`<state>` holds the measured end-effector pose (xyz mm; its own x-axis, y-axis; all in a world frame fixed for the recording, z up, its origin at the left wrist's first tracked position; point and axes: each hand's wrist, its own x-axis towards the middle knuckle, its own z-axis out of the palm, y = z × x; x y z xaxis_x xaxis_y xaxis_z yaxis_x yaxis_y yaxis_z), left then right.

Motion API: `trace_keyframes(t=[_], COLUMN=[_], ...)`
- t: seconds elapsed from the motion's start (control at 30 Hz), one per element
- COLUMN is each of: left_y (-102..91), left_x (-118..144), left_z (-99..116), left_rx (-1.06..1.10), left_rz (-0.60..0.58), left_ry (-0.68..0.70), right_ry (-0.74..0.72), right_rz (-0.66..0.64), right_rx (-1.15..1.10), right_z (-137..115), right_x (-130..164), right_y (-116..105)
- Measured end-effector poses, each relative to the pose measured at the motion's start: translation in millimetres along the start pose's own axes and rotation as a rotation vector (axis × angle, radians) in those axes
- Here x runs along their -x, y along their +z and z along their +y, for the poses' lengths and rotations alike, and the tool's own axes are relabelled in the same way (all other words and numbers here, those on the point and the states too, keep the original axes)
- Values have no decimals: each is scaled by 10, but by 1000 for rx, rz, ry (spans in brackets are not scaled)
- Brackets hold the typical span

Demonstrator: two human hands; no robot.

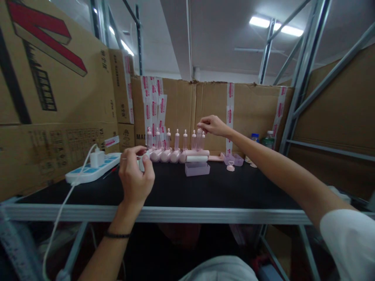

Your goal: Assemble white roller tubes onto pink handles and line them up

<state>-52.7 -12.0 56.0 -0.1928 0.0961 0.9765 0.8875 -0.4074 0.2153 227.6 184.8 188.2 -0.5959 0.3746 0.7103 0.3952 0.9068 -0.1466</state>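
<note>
A row of several pink upright rollers with white-tipped handles stands at the back of the black table. My right hand reaches over the row's right end and pinches the top of the last pink roller. My left hand is nearer me, at the row's left end, closed around a small whitish piece. A white roll lies on a lilac box in front of the row.
A white and blue power strip with a plugged charger and cable lies at the left. Cardboard boxes wall in the left and back. A lilac tray, a pink heart piece and bottles sit at the right, beside a metal rack.
</note>
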Motion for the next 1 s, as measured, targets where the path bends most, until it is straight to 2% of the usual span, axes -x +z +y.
trace_keyframes(t=[0.23, 0.43, 1.0], left_y=[9, 6, 14], left_x=[-1, 4, 7], left_z=[-7, 5, 4], left_rx=[15, 6, 2], left_rz=[1, -9, -6], left_ry=[0, 6, 10], right_ry=[-36, -23, -50], right_rz=[-66, -92, -121], right_rx=[-34, -74, -36], right_z=[-11, -74, -27], right_x=[-24, 24, 31], right_y=[-106, -65, 7])
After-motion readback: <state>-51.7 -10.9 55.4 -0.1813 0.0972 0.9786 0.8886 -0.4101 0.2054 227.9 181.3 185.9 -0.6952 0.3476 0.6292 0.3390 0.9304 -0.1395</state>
